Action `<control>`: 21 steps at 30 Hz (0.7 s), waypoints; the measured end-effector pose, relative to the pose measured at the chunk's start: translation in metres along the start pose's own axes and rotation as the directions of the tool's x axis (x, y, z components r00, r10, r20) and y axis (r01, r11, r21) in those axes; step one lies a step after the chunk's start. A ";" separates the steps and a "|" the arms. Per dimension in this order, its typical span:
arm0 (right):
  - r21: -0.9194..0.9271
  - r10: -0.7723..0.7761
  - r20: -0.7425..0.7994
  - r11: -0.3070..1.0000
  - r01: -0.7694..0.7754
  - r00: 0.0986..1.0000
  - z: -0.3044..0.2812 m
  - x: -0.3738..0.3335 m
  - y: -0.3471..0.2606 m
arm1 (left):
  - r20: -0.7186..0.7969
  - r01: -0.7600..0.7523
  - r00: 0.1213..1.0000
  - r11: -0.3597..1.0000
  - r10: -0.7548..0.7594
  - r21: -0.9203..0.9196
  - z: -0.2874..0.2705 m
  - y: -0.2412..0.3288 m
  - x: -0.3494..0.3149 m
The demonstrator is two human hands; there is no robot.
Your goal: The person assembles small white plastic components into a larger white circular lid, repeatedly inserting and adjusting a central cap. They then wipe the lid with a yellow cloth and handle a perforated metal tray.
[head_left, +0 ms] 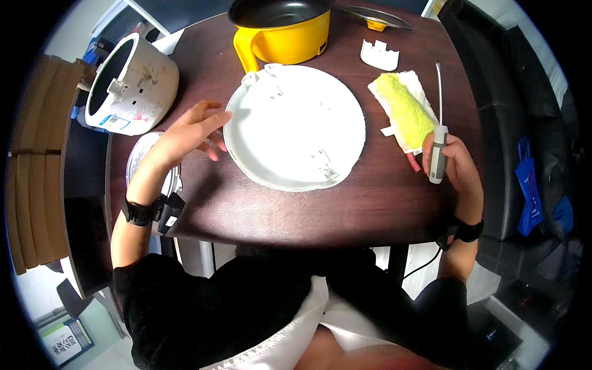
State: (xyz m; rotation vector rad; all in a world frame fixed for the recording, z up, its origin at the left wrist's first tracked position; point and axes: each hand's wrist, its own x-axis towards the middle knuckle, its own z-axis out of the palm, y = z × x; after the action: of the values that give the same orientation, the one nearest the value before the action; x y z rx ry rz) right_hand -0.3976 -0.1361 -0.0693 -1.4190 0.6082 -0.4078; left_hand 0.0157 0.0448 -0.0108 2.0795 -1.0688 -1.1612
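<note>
At the far left of the dark brown round wooden table [345, 203] a white rice-cooker body with a floral print [131, 85] lies tipped on its side, its dark opening facing left. Just below it the left hand [188, 132] hovers with fingers spread and loosely curled — it grips nothing, and its fingertips sit at the left rim of the large round white plastic base plate [295, 126], which lies flat in the middle of the table. Behind the plate stands a yellow electric cooking pot with a black inner bowl [280, 31]. To the right lie a small white plastic piece [380, 55] and a fuzzy yellow-green cloth on white paper [405, 109]. The right hand [455, 165] is closed around a grey-handled screwdriver [438, 132] — shaft pointing away from the person.
</note>
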 end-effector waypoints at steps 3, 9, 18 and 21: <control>0.075 0.063 0.053 0.995 -0.067 0.997 0.010 0.003 0.000 | 0.176 0.054 0.984 0.966 -0.009 -0.252 0.015 0.003 0.006; -0.006 0.218 -0.004 0.976 -0.218 0.976 0.038 -0.002 -0.015 | 0.116 -0.029 0.987 0.835 0.110 -0.549 0.038 -0.009 0.011; -0.178 0.266 0.147 0.955 -0.239 0.953 0.087 0.014 -0.053 | -0.397 -0.322 0.910 0.814 0.124 -0.483 0.014 0.006 -0.037; -0.212 0.222 0.244 0.962 -0.172 0.944 0.109 0.030 -0.065 | -0.447 -0.510 0.808 0.835 0.383 -0.206 -0.004 0.012 -0.046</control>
State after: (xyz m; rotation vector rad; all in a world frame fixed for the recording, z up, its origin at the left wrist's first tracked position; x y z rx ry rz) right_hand -0.3009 -0.0767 -0.0047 -1.5433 0.5732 0.0037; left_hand -0.0004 0.0765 0.0206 1.5842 -1.0246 -0.5937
